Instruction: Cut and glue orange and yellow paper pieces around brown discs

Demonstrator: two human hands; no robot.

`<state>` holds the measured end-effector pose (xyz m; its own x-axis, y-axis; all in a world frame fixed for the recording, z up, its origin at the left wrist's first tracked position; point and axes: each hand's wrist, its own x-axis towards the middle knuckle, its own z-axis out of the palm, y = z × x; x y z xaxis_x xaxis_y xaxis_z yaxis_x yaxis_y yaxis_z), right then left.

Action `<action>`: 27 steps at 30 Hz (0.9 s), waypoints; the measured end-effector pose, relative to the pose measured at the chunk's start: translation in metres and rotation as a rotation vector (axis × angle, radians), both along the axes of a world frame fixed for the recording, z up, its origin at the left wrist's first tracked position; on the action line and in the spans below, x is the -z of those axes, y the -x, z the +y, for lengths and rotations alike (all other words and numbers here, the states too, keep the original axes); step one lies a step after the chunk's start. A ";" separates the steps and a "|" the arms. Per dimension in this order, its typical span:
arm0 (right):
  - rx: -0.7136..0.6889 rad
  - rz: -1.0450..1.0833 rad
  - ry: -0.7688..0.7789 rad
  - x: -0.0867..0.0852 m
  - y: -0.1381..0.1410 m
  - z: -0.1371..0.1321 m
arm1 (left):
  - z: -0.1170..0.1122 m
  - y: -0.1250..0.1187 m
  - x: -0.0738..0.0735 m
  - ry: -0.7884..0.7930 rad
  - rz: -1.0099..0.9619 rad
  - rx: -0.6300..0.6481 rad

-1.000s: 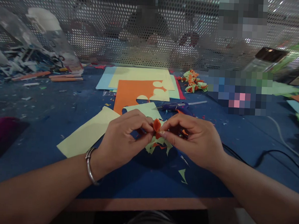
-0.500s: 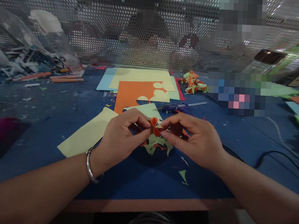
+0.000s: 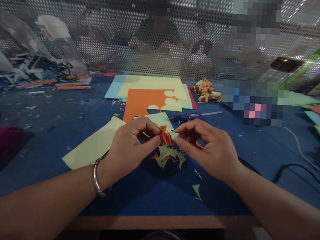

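Observation:
Between my two hands, above the table's middle, is a small folded paper flower point(image 3: 166, 136) with orange and pale green petals. My left hand point(image 3: 134, 143) pinches its orange side between thumb and fingers. On the pale green side, my right hand point(image 3: 208, 147) holds it in a pinch, with the fingertips partly hiding it. Beneath lie pale green and orange paper scraps point(image 3: 169, 152). Just beyond my right fingers rests a blue glue gun point(image 3: 188, 117). An orange sheet with round cutouts point(image 3: 139, 101) lies past my left hand, by a pale yellow sheet point(image 3: 94, 141).
Folded orange and green paper flowers point(image 3: 206, 91) are piled at the back. A clear bottle with a white cap point(image 3: 63, 45) stands back left near orange sticks point(image 3: 73, 86). A black cable point(image 3: 288, 168) runs at right. A perforated metal panel point(image 3: 112, 53) closes the back.
The paper flower has turned between my fingers, so more of its pale green part shows at my right fingertips. Both hands stay in nearly the same place. The view has shifted slightly.

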<state>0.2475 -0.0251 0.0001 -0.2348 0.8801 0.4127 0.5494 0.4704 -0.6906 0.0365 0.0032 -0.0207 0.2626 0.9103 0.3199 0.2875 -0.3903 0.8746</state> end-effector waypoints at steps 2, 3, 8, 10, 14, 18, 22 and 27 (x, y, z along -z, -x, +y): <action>-0.017 -0.008 -0.001 0.001 0.001 0.000 | -0.002 0.001 -0.001 -0.036 0.019 -0.016; -0.031 -0.015 -0.006 0.002 0.001 -0.001 | -0.002 0.000 -0.001 -0.056 0.032 -0.021; -0.080 -0.056 -0.016 0.005 0.003 0.000 | -0.005 -0.002 -0.005 -0.172 0.089 -0.023; -0.076 -0.081 -0.025 0.006 0.003 0.001 | -0.006 -0.003 -0.006 -0.203 0.104 -0.032; -0.064 -0.130 -0.055 0.006 0.002 0.001 | -0.008 -0.004 -0.007 -0.221 0.115 -0.022; -0.037 -0.141 -0.045 0.003 0.000 0.000 | -0.010 -0.003 -0.009 -0.223 0.069 0.001; 0.059 -0.156 -0.040 -0.001 -0.010 0.006 | -0.012 -0.001 -0.010 -0.235 0.033 -0.004; 0.251 -0.227 0.035 -0.003 -0.037 0.029 | -0.010 0.002 -0.008 -0.221 0.052 0.012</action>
<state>0.2841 0.0042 0.0036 -0.0912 0.9349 0.3429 0.7870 0.2786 -0.5505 0.0348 -0.0071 -0.0124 0.2942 0.8163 0.4971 0.3245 -0.5746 0.7514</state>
